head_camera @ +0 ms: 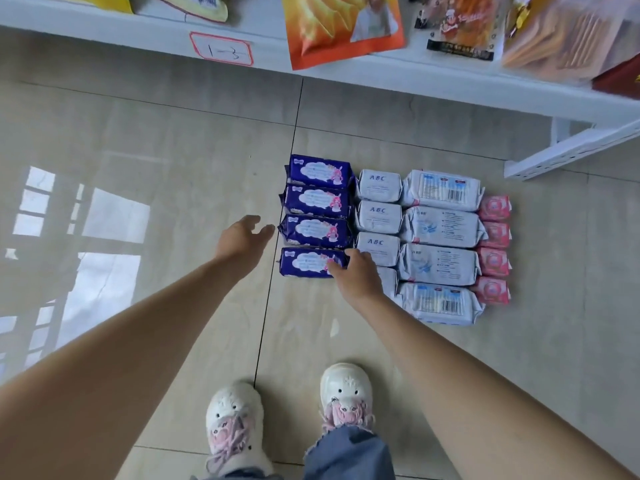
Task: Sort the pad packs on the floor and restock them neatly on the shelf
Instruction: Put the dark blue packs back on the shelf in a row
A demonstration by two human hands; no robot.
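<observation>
I take the block of pad packs on the floor (138,140) as my landmark. It has four columns. On its left are four purple packs (317,199); next come four small white ABC packs (379,216), the nearest one mostly hidden behind my right hand; then four large white packs (441,226); then four small pink packs (494,237) on the right edge.

Beyond the block, the white shelf (450,88) overhangs, carrying an orange snack bag (341,29), other snack bags and a label reading 1-3 (221,48). A shelf foot (571,150) stands just beyond the block's far right corner.

My right hand (353,271) rests on the right end of the nearest purple pack (310,263), fingers curled onto it, a narrow grip. My left hand (244,237) hovers just left of the purple column, fingers spread, grip wide, touching nothing.

My two white shoes (346,389) stand on the near side. Bare tile lies left of the block and between it and my shoes.
</observation>
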